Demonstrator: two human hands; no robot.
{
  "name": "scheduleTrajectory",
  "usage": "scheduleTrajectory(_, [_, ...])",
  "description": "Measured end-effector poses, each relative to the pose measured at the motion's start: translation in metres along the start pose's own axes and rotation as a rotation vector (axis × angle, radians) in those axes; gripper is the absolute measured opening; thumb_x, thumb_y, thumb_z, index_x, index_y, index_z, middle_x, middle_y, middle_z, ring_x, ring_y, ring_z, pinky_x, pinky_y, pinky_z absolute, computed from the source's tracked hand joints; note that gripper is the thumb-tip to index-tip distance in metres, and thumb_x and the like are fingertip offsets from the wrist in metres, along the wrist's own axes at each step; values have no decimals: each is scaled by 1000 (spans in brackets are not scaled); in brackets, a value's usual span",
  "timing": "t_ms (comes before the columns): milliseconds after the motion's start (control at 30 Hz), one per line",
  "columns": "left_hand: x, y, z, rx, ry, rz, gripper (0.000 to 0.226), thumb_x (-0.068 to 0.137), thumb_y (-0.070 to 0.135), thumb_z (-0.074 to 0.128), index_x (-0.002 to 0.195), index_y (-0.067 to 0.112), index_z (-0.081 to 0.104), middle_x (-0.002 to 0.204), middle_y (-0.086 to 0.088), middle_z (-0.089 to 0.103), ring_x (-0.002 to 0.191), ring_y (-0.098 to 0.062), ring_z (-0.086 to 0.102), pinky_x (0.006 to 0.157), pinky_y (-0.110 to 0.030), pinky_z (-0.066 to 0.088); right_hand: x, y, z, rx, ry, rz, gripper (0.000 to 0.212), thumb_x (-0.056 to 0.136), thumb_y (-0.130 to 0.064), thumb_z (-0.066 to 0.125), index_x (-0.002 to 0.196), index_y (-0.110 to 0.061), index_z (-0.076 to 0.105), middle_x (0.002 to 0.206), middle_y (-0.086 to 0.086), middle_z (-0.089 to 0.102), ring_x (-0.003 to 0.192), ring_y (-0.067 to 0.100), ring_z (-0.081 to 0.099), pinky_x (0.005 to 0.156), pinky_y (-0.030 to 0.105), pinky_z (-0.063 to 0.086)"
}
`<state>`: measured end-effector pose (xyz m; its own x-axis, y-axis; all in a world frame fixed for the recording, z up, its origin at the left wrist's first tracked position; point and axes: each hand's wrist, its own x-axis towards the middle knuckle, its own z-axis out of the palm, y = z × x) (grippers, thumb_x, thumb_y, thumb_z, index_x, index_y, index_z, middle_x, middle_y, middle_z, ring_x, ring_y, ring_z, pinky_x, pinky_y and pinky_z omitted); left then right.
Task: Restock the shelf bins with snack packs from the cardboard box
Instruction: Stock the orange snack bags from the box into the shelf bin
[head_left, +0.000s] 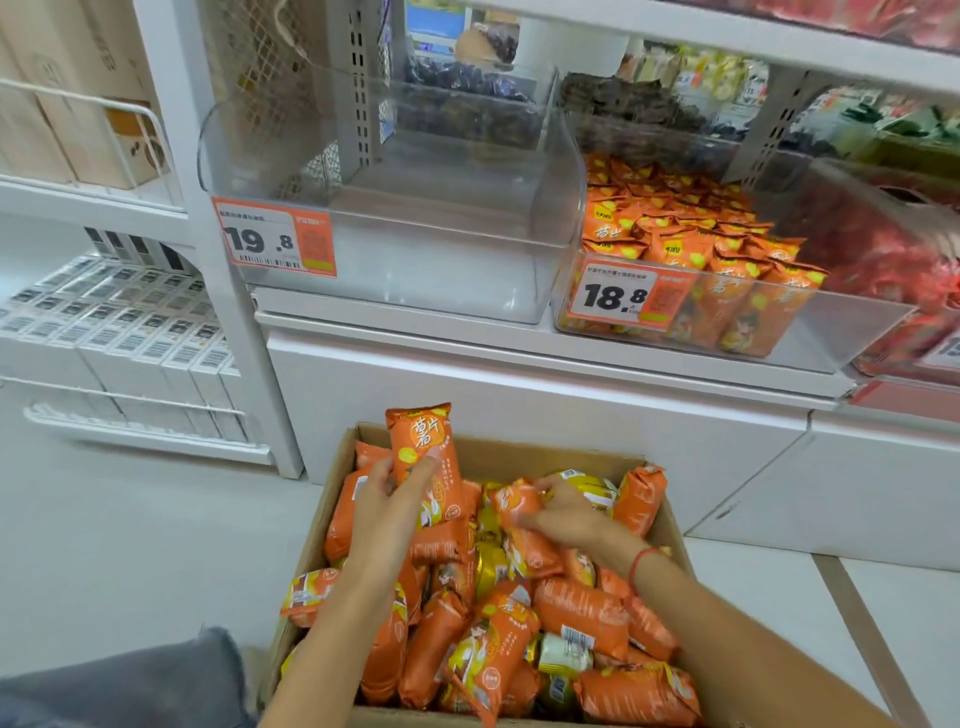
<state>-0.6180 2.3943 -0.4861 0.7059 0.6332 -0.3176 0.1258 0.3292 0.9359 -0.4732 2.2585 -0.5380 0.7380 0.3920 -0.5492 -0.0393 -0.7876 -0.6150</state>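
head view:
step: we judge pick-up phase, both hands in the cardboard box (670, 525) on the floor below the shelf.
left hand (387, 499): fingers curled round one upright orange snack pack (423, 457), lifted near the box's far-left corner.
right hand (563, 512): fingers curled onto another orange pack (514, 506) atop the pile.
next: we'd carry packs up to a bin; empty clear bin (415, 260) at the shelf's front edge, orange-pack bin (810, 317) beside it looks a match.

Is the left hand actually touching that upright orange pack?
Touching. The head view shows the left hand with fingers and thumb wrapped around the lower part of the upright orange pack, above the cardboard box.
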Motion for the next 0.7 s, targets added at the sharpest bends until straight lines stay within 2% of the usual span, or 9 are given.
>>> scheduleTrajectory(67, [-2,-3,5,-6,-29,-37,36,88,42,63,121,29,55,117,0,65,105,-17,63,95,-40,49,-21,-15,-37,251,-138,-20,65,80,-20,75,135,-20,40,122,5,63,106,18,63,90,39,54])
scheduleTrajectory(167, [-12,4,25,-21,-109,-37,35,88,41,61,119,25,56,107,3,68,98,-13,65,85,-34,51,-62,-39,-84,403,-326,-145,58,83,-8,70,130,-31,45,121,2,63,108,18,64,89,40,54])
scheduleTrajectory(233, [-20,16,43,-9,-146,-21,36,87,46,61,117,27,53,106,8,65,96,-9,62,81,-29,50,-91,-52,-105,450,-325,-221,56,83,-2,68,127,-32,52,123,5,61,107,20,65,86,39,56])
scheduleTrajectory(267, [-24,24,51,-6,-157,-1,35,87,47,60,116,29,53,105,10,63,95,-6,60,79,-27,49,-102,-56,-112,455,-293,-251,53,82,0,69,124,-30,56,123,6,61,106,20,66,85,38,57])
scheduleTrajectory(333, [-32,41,68,12,-180,56,18,88,44,59,101,33,54,97,15,61,85,1,58,67,-19,45,-119,-59,-123,456,-196,-297,50,80,3,70,118,-27,61,121,8,61,103,19,66,80,35,57])
scheduleTrajectory(433, [-33,62,92,46,-237,137,12,86,36,63,94,28,58,92,6,69,79,-4,66,59,-17,48,-135,-59,-138,354,-17,-370,47,74,-8,79,111,-29,59,109,3,65,91,12,65,69,25,54])
scheduleTrajectory(533, [-28,88,115,56,-263,185,11,85,25,67,93,23,59,85,4,69,74,-6,66,48,-10,46,-145,-63,-166,190,142,-463,48,68,-19,86,106,-27,58,107,-3,65,95,8,64,78,21,53])
scheduleTrajectory(633, [-18,115,132,48,-293,248,16,84,18,68,97,17,59,91,-2,69,79,-12,65,50,-10,47,-149,-66,-208,127,333,-541,48,66,-17,87,105,-22,59,102,-5,67,86,5,65,79,23,55])
scheduleTrajectory(700, [-11,134,144,51,-309,304,21,83,17,67,102,13,61,89,-4,70,75,-10,65,51,-9,46,-150,-68,-239,164,446,-558,50,64,-19,87,107,-21,62,98,-4,69,82,3,66,74,19,54])
